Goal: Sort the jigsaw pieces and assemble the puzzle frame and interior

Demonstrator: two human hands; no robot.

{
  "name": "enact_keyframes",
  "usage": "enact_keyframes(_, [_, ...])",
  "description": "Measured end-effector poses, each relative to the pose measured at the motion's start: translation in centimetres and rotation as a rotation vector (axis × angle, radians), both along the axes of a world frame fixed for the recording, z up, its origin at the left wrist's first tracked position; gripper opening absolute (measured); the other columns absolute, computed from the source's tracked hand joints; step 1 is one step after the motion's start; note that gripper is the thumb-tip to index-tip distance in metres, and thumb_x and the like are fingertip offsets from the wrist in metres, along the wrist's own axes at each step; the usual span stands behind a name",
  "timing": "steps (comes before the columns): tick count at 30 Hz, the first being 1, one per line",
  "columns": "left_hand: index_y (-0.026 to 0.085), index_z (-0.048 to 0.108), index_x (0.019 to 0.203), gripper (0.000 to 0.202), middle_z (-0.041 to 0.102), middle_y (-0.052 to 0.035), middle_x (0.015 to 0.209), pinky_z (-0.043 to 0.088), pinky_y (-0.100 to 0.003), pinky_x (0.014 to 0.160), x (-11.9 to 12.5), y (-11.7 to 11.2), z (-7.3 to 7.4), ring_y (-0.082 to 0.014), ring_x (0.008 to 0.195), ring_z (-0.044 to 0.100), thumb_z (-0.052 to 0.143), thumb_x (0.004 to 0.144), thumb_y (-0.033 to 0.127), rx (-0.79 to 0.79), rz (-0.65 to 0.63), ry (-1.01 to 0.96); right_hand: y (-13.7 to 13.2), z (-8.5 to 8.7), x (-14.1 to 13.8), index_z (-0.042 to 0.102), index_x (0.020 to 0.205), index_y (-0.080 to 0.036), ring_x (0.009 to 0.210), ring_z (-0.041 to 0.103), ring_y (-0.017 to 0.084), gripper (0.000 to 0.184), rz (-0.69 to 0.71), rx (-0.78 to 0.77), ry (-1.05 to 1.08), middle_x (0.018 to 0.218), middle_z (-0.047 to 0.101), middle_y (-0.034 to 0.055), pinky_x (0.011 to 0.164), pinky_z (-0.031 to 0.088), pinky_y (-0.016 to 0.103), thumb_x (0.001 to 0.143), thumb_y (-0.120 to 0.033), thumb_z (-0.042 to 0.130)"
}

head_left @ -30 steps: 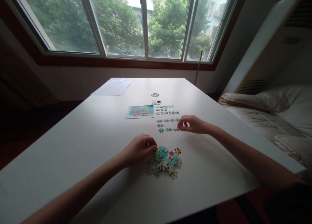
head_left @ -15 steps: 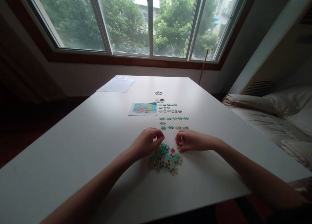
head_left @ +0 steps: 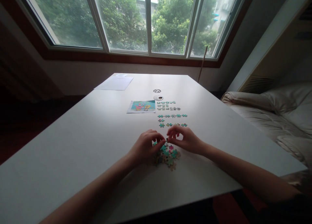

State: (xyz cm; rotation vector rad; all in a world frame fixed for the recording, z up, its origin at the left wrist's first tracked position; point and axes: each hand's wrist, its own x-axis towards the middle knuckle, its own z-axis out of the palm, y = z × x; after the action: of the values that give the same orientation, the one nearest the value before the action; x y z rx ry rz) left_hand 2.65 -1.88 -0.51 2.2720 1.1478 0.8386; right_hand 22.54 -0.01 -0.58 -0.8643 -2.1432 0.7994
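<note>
A small dark-edged puzzle piece (head_left: 167, 139) is pinched at the fingertips where my two hands meet, just above a loose heap of puzzle pieces (head_left: 168, 154). My left hand (head_left: 148, 142) is closed, thumb and forefinger together at the left side of that piece. From the right, my right hand (head_left: 185, 139) grips the same piece between thumb and forefinger, its other fingers curled. The heap holds turquoise, pale and pink pieces, partly hidden behind my left hand. Beyond the hands, sorted puzzle pieces (head_left: 167, 115) lie in several short rows.
A cartoon picture sheet (head_left: 141, 107) lies left of the rows. Behind them are two round fittings, one a cable hole (head_left: 158, 98), in the white table (head_left: 85, 136). White papers (head_left: 114, 83) rest at the far left corner. A padded sofa (head_left: 263, 110) stands on the right.
My right hand has moved left from the heap's right edge, bringing a puzzle piece to my left fingertips. My left hand stays nearly in place. The view has shifted slightly.
</note>
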Motion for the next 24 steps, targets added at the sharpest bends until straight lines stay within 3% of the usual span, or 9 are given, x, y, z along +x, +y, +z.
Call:
enact_keyframes(6, [0.017,0.067,0.075,0.014,0.063,-0.0019,0.069,0.04,-0.024,0.061,0.05,0.02,-0.22,-0.0138,0.065,0.054,0.055,0.081,0.023,0.003,0.0,-0.026,-0.22,-0.37,-0.46,0.055,0.085,-0.02,0.063,0.057,0.01,0.013,-0.019,-0.004,0.044,0.075,0.064,0.0,0.058,0.045,0.023,0.076,-0.025,0.063])
enact_keyframes(10, [0.018,0.066,0.073,0.014,0.063,-0.0014,0.069,0.039,-0.023,0.06,0.0,0.07,-0.14,-0.0133,0.064,0.053,0.055,0.08,0.024,-0.039,0.025,-0.056,-0.2,-0.24,-0.39,0.054,0.094,-0.02,0.062,0.057,0.01,0.022,-0.015,0.029,0.025,0.075,0.064,-0.0005,0.06,0.046,0.024,0.077,-0.029,0.064])
enact_keyframes(13, [0.017,0.066,0.074,0.016,0.063,-0.0009,0.068,0.039,-0.023,0.058,-0.21,0.25,-0.1,-0.0126,0.061,0.052,0.055,0.08,0.026,-0.062,0.073,-0.083,-0.13,0.02,-0.11,0.055,0.097,-0.02,0.064,0.057,0.01,0.021,-0.047,0.12,0.004,0.076,0.064,0.0005,0.063,0.046,0.024,0.08,-0.029,0.061])
enact_keyframes(16, [0.016,0.066,0.075,0.02,0.063,-0.0002,0.066,0.037,-0.022,0.055,-0.39,0.45,-0.1,-0.0117,0.058,0.05,0.053,0.081,0.029,-0.088,0.108,-0.102,-0.01,0.07,0.11,0.06,0.088,-0.019,0.066,0.057,0.011,0.011,-0.112,0.245,-0.045,0.076,0.064,0.0016,0.065,0.045,0.026,0.082,-0.028,0.059])
enact_keyframes(24, [0.014,0.066,0.073,0.024,0.059,0.0009,0.062,0.034,-0.02,0.051,-0.27,0.65,-0.07,-0.0102,0.055,0.047,0.053,0.082,0.032,-0.174,0.081,-0.153,0.19,-0.44,0.07,0.062,0.082,-0.019,0.063,0.055,0.01,0.01,-0.117,0.44,-0.102,0.071,0.064,-0.0001,0.067,0.04,0.026,0.082,-0.028,0.059])
